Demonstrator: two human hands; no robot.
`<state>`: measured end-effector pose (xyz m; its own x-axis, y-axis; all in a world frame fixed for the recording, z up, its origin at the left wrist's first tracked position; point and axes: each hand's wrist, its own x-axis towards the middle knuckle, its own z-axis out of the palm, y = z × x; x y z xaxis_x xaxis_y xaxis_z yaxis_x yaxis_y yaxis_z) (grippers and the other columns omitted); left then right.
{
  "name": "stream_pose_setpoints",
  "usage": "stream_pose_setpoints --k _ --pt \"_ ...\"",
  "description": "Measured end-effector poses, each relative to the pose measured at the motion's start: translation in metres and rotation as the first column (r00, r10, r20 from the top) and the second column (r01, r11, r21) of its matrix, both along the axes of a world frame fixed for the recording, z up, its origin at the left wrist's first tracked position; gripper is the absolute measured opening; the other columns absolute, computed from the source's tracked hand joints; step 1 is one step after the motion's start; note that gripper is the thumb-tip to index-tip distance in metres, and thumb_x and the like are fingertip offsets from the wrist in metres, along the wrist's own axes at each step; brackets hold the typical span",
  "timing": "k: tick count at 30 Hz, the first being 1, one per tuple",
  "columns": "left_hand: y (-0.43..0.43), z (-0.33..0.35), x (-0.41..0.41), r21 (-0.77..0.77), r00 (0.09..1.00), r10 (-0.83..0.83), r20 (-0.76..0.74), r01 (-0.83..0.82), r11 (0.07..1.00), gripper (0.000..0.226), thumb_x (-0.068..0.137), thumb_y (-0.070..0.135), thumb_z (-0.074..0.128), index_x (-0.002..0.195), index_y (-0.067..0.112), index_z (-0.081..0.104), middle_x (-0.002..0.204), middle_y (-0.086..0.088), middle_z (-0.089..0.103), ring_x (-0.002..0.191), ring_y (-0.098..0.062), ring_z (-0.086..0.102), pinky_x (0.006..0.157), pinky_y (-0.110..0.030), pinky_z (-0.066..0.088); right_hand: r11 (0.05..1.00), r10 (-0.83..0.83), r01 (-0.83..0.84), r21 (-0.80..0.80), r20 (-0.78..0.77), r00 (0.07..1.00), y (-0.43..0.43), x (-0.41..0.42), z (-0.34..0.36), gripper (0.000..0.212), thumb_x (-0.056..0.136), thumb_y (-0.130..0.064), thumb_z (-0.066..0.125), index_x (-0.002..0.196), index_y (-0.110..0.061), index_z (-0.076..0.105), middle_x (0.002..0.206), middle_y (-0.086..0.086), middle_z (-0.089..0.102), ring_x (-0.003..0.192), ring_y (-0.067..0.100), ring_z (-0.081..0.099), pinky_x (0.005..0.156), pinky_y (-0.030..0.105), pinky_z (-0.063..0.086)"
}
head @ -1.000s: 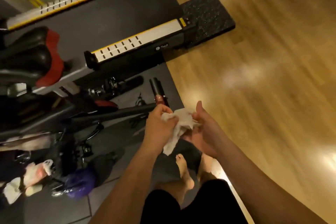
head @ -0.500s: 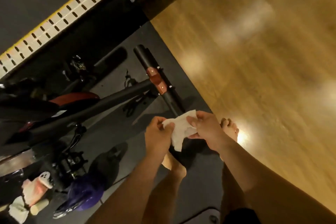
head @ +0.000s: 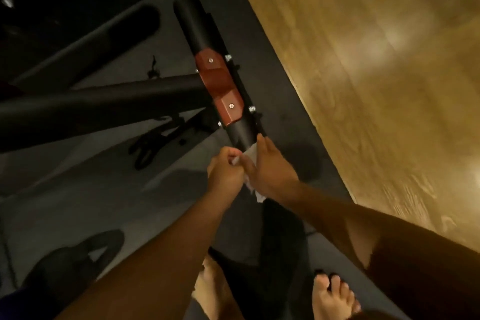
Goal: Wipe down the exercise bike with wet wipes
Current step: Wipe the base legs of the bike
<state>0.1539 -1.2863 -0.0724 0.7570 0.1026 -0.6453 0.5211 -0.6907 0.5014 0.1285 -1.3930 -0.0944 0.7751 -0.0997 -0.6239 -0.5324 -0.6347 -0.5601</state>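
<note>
The left hand (head: pixel 225 173) has its fingers curled, pinching the edge of the wipe (head: pixel 250 151). The right hand (head: pixel 271 173) has its fingers closed over the wipe, holding it against the near end of the bike's black bar (head: pixel 200 28). A red bracket (head: pixel 219 86) sits mid-bar. Below lies a dark mat (head: pixel 280 101), beside the wood floor (head: pixel 376 73).
</note>
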Motion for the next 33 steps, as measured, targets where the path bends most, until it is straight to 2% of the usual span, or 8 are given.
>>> stream_pose_setpoints --k 3,6,8,10,13,19,30,33 --pt "0.031 -0.005 0.021 0.077 0.941 -0.24 0.238 0.228 0.971 0.015 0.083 0.008 0.063 0.092 0.019 0.065 0.09 0.002 0.067 0.086 -0.019 0.064 0.073 -0.027 0.05 0.999 -0.044 0.043 0.013 0.071 0.997 0.015 0.004 -0.023 0.097 0.089 -0.055 0.055 0.154 -0.014 -0.003 0.155 0.015 0.023 0.141 0.028 0.029 0.115 0.039 0.03" --pt "0.048 0.025 0.067 0.532 0.378 -0.734 0.564 0.514 0.673 0.021 0.079 0.017 0.055 0.096 0.013 0.066 0.097 -0.009 0.065 0.086 -0.031 0.062 0.077 -0.039 0.045 0.991 -0.128 0.126 0.048 0.053 0.99 0.014 0.059 -0.037 0.114 0.08 -0.054 0.068 0.153 -0.015 -0.01 0.148 0.016 0.036 0.131 0.031 0.043 0.106 0.039 0.037" --pt "0.049 0.06 0.1 0.829 0.162 -0.922 0.353 0.403 0.388 0.037 0.077 0.027 0.059 0.111 0.013 0.062 0.111 -0.012 0.061 0.101 -0.035 0.056 0.092 -0.047 0.036 0.984 -0.152 0.149 0.099 0.015 0.988 0.013 0.091 -0.034 0.124 0.075 -0.053 0.074 0.152 -0.014 -0.014 0.144 0.015 0.043 0.128 0.032 0.047 0.104 0.039 0.039" --pt "0.052 0.078 0.13 0.929 0.373 -0.927 -0.032 0.352 0.109 0.068 0.076 0.044 0.066 0.134 0.016 0.046 0.128 -0.013 0.054 0.121 -0.036 0.047 0.109 -0.057 0.023 0.973 -0.188 0.189 0.135 -0.024 0.982 0.012 0.085 -0.027 0.126 0.073 -0.053 0.076 0.152 -0.016 -0.015 0.144 0.014 0.043 0.129 0.032 0.046 0.105 0.041 0.038" --pt "0.059 0.097 0.153 0.844 0.533 -0.791 -0.3 0.535 0.04 0.074 0.081 0.053 0.067 0.138 0.018 0.037 0.119 -0.012 0.059 0.11 -0.035 0.057 0.096 -0.053 0.041 0.987 -0.149 0.148 0.054 -0.001 0.989 0.01 0.012 -0.018 0.12 0.074 -0.051 0.074 0.152 -0.022 -0.013 0.147 0.008 0.038 0.13 0.026 0.045 0.104 0.039 0.039" --pt "0.053 0.099 0.17 0.79 0.433 -0.825 -0.363 0.612 -0.027 0.062 0.082 0.054 0.067 0.128 0.019 0.044 0.07 0.002 0.039 0.058 -0.015 0.04 0.054 -0.033 0.035 0.995 -0.092 0.096 -0.021 0.148 0.985 0.017 0.032 -0.034 0.125 0.071 -0.043 0.08 0.149 -0.031 -0.017 0.152 0.008 0.029 0.134 0.028 0.041 0.105 0.043 0.04" --pt "0.053 0.086 0.167 0.837 0.487 -0.835 -0.255 0.543 0.061 0.058 0.08 0.058 0.069 0.118 0.017 0.052 0.066 -0.001 0.037 0.052 -0.017 0.033 0.054 -0.033 0.036 0.992 -0.022 0.018 0.123 0.027 0.999 0.003 0.002 -0.025 0.1 0.088 -0.046 0.061 0.152 -0.03 -0.015 0.162 -0.003 -0.013 0.149 0.019 0.005 0.115 0.037 0.018" --pt "0.056 0.086 0.17 0.831 0.487 -0.839 -0.242 0.551 0.081 0.057 0.08 0.058 0.068 0.117 0.018 0.051 0.067 -0.001 0.038 0.054 -0.016 0.035 0.055 -0.033 0.038 0.937 -0.277 0.231 0.262 0.156 0.948 0.004 0.042 -0.024 0.072 0.101 -0.038 0.04 0.154 -0.027 -0.008 0.163 0.0 0.0 0.146 0.017 0.019 0.11 0.026 0.018"
